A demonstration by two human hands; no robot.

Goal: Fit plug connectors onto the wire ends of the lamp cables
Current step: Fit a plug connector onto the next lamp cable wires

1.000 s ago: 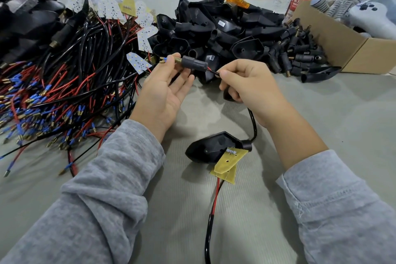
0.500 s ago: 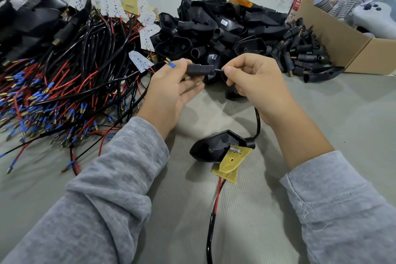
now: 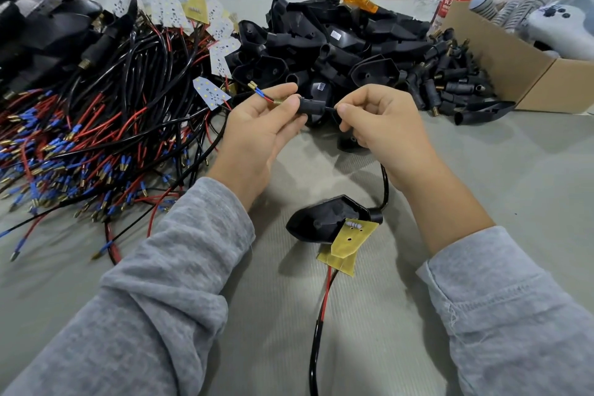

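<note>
1. The fingers (image 3: 291,103) of the left hand (image 3: 257,135) pinch the black plug connector (image 3: 313,106); the right hand (image 3: 382,119) pinches the thin cable (image 3: 331,109) just beside it – probably to feed it through.
2. The crimped wire ends (image 3: 262,95) stick out beyond the left fingers, above the surface (image 3: 482,170).
3. The lamp housing (image 3: 324,217) lies below – between the wrists.

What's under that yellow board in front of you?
The upper yellow board overlaps the black lamp housing and a second yellow piece. A red wire emerges below; its attachment is covered.
</note>
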